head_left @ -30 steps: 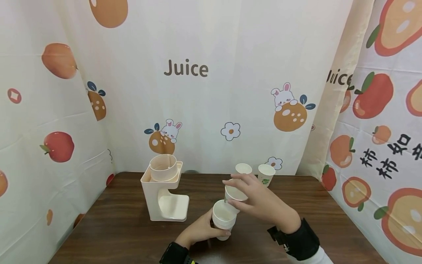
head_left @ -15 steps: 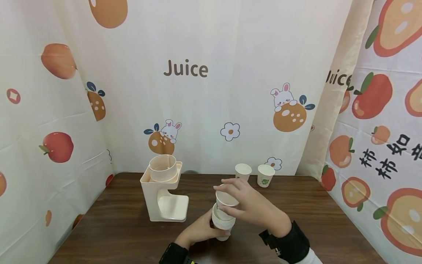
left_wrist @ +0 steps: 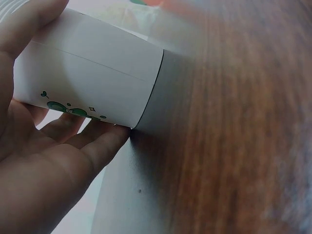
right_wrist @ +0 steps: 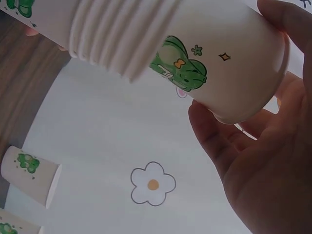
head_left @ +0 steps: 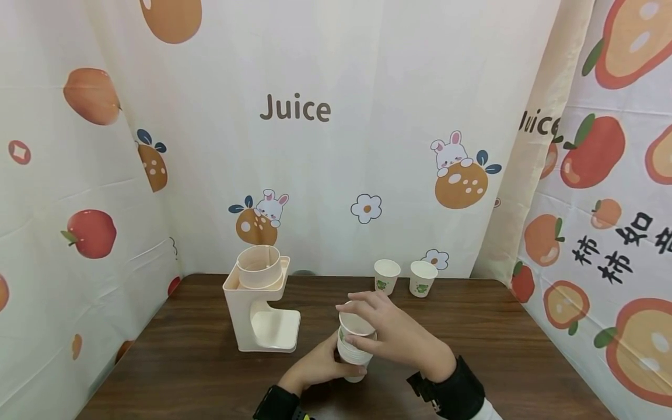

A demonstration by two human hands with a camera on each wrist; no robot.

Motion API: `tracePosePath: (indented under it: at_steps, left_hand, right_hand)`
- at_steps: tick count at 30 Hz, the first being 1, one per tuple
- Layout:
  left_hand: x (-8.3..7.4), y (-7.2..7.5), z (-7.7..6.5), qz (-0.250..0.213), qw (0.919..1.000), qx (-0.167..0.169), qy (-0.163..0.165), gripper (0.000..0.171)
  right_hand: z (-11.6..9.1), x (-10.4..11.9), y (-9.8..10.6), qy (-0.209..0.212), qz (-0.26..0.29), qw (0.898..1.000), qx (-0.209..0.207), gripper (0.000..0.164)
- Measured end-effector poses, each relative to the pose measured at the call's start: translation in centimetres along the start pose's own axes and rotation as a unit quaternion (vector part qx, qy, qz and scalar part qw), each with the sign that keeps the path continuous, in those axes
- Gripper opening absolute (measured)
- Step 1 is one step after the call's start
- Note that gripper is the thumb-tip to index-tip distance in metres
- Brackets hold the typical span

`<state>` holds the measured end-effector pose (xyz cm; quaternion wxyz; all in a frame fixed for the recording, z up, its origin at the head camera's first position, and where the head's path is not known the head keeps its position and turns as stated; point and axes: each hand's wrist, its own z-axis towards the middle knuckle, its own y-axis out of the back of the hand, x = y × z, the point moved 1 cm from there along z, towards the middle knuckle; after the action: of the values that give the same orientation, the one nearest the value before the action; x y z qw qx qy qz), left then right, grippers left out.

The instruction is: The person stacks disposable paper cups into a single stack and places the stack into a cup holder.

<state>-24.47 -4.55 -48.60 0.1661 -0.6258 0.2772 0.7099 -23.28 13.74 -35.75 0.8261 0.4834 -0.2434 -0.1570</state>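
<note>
Just below and right of the centre of the head view, a stack of paper cups (head_left: 350, 353) stands over the dark wood tabletop (head_left: 178, 361), grasped low down by the left hand (head_left: 318, 366), its fingers and thumb curled round the wall. The right hand (head_left: 391, 332) grasps the top cup (head_left: 356, 324) near its rim, thumb and fingers on opposite sides, with the cup's base sunk inside the stack.

Both stack and cup are plain matte white. At the upper left of the right wrist view, the stacked rims make a row of close, rounded ridges; beside them, the top cup's smooth wall carries a green cartoon animal with an orange bow, a small green flower and an orange-outlined star. Its lip is rolled. At the upper left of the left wrist view, the lowest cup shows a fine straight seam and a strip of green print.

Right of centre in the head view stand two more printed cups, one (head_left: 386, 276) beside the other (head_left: 422, 279). Left of centre is a cream stand (head_left: 238, 321) holding a round container (head_left: 259, 268).
</note>
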Motion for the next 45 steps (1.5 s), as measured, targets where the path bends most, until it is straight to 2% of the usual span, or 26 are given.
tracePosePath:
  at_steps: [6,21,30,45]
  left_hand:
    - [0.1,0.1,-0.1,0.011,0.9999,-0.007,0.001,0.07]
    - [-0.4,0.1,-0.2,0.011,0.9999,0.001,0.004,0.074]
    - [-0.3,0.1,-0.5,0.019,0.9992,-0.014,0.031,0.077]
    - [0.0,0.1,-0.2,0.03,0.999,-0.021,0.027,0.075]
  right_hand:
    - [-0.4,-0.3,-1.0,-0.003,0.014,1.0,0.008,0.046]
    - [-1.2,-1.1,-2.7,-0.02,0.043,0.999,0.026,0.042]
    - [-1.6,-1.3,-3.7,-0.013,0.054,0.998,0.005,0.04]
    - [-1.8,-1.4,-4.1,-0.017,0.057,0.998,-0.007,0.041]
